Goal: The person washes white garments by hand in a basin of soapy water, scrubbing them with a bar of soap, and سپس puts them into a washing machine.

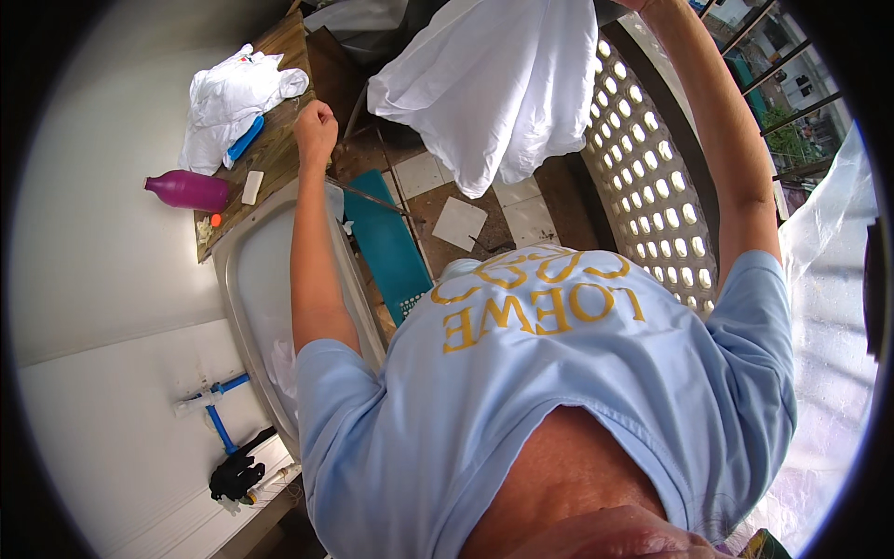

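Laundry corner: tub (261, 270), soap (251, 187), white cloths (494, 84)

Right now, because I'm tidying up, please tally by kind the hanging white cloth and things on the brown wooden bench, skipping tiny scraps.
Hanging white cloth: 1
Heap of white cloth (pieces unclear): 1
Purple bottle: 1
White rectangular bar: 1
Blue oblong item: 1
Small round orange piece: 1
Total: 6

left hand (317, 130) curled; right arm (722, 112) stretched far forward.
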`<state>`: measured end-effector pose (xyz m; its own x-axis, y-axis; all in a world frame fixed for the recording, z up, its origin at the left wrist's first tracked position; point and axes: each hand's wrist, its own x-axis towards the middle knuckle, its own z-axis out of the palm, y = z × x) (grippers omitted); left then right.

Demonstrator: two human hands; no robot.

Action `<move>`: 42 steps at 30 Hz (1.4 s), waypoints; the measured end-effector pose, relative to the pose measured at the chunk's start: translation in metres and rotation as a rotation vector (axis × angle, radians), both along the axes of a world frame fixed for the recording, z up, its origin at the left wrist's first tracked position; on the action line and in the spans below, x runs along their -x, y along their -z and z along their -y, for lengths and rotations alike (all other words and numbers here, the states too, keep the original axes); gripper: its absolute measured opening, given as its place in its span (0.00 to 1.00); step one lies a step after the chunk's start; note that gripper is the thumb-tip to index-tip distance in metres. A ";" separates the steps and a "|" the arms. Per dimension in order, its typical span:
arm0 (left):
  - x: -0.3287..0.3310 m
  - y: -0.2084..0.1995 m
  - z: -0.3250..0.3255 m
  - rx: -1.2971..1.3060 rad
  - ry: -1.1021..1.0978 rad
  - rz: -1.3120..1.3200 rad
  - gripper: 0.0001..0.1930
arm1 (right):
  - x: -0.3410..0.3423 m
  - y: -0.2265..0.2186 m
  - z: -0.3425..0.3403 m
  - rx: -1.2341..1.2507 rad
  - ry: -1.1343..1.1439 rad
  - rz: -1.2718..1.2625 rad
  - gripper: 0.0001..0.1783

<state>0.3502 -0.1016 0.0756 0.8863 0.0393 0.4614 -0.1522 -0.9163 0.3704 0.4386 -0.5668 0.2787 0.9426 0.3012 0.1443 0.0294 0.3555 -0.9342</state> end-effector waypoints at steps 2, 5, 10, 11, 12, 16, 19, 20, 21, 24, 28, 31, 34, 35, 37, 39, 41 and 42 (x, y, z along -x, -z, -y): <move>-0.006 0.034 0.000 0.296 -0.063 -0.049 0.11 | 0.000 -0.007 0.008 -0.039 -0.021 -0.001 0.10; -0.007 0.037 0.076 0.806 0.149 -0.192 0.09 | 0.012 -0.016 0.016 0.101 0.079 -0.051 0.10; -0.008 0.036 0.184 0.921 0.451 -0.467 0.14 | 0.035 -0.034 0.023 0.263 -0.055 0.064 0.07; -0.009 0.039 0.204 0.917 0.488 -0.508 0.18 | 0.043 -0.039 0.028 0.288 -0.111 0.141 0.08; -0.009 0.041 0.221 0.933 0.509 -0.545 0.21 | 0.050 -0.044 0.033 0.310 -0.173 0.215 0.09; -0.004 0.052 0.275 1.121 0.542 -0.652 0.32 | 0.078 -0.066 0.063 0.363 -0.129 0.232 0.17; -0.001 0.068 0.288 1.249 0.531 -0.600 0.34 | 0.085 -0.068 0.079 0.174 -0.202 0.260 0.17; -0.002 0.075 0.291 1.287 0.532 -0.569 0.34 | 0.089 -0.068 0.082 0.151 -0.094 0.259 0.17; -0.002 0.083 0.292 1.325 0.548 -0.549 0.35 | 0.091 -0.067 0.085 0.135 -0.102 0.251 0.18; 0.007 0.088 0.294 1.388 0.549 -0.507 0.38 | 0.087 -0.060 0.100 0.094 -0.184 0.242 0.18; 0.018 0.088 0.283 1.422 0.509 -0.576 0.44 | 0.093 -0.056 0.098 0.039 -0.113 0.265 0.18; 0.015 0.091 0.269 1.296 0.480 -0.807 0.48 | 0.093 -0.054 0.095 0.034 -0.107 0.279 0.18; 0.022 0.091 0.274 1.131 0.418 -1.012 0.53 | 0.092 -0.051 0.092 0.033 -0.104 0.288 0.18; 0.026 0.090 0.280 1.117 0.440 -1.044 0.52 | 0.092 -0.050 0.091 0.033 -0.101 0.290 0.18; 0.036 0.089 0.289 1.088 0.487 -1.108 0.50 | 0.093 -0.047 0.090 0.029 -0.095 0.296 0.18; 0.048 0.088 0.302 1.128 0.613 -1.057 0.44 | 0.097 -0.045 0.091 0.032 -0.079 0.301 0.19; 0.054 0.104 0.311 1.294 0.764 -0.912 0.30 | 0.097 -0.046 0.087 0.029 -0.070 0.312 0.19; 0.055 0.114 0.314 1.405 0.827 -0.864 0.21 | 0.096 -0.044 0.087 0.029 -0.059 0.312 0.19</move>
